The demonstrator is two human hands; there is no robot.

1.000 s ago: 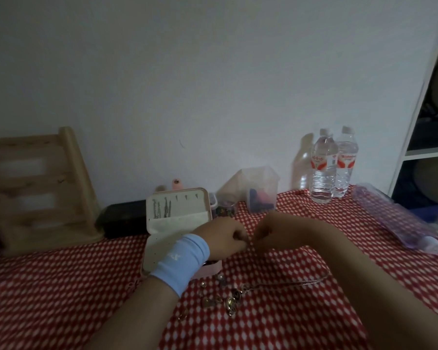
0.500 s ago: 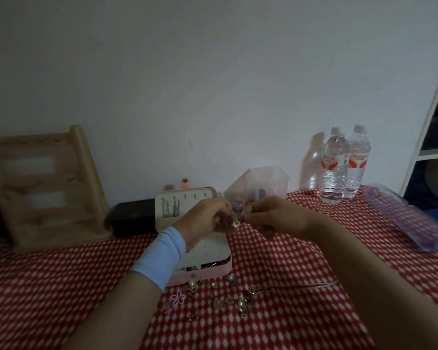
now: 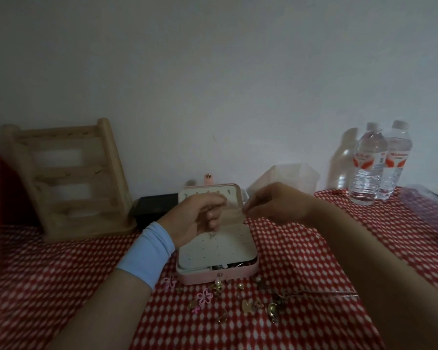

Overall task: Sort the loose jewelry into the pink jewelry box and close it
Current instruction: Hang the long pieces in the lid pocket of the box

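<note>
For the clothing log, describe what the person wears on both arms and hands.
Behind the left hand, a wide light-blue wristband wraps the wrist; the forearm is otherwise bare. The right hand and arm show no sleeve, watch or glove.

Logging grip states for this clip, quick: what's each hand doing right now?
Left hand: pinching a small jewelry piece.
Right hand: fingertips pinched together; contents cannot be told.

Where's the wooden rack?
In the head view, the wooden rack stands far left against the wall, beside a black box.
</note>
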